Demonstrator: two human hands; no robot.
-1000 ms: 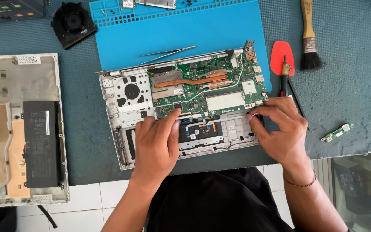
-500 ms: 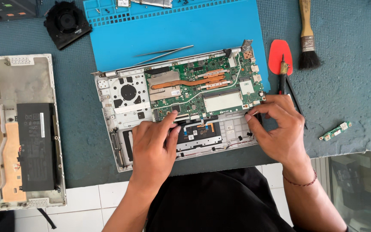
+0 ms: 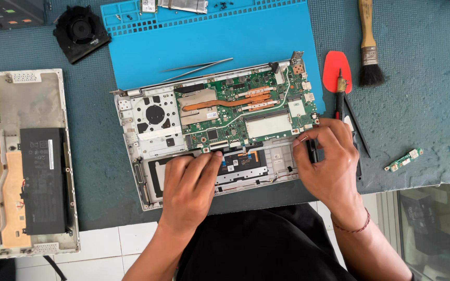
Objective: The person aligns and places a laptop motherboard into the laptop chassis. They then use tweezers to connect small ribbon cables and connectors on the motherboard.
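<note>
a black rectangular battery (image 3: 42, 179) lies in the removed bottom cover at the left edge; it carries a narrow white label strip (image 3: 50, 154) standing upright near its upper right part, and small pale printed marks lower down, too small to make out. inside the opened laptop, a small white rectangular sticker (image 3: 212, 115) sits tilted on the grey metal plate of the heat sink, just below the copper pipe. at the top left corner, part of a dark device (image 3: 6, 11) shows with small green, orange and red coloured patches; whether it is a screen cannot be told.
</note>
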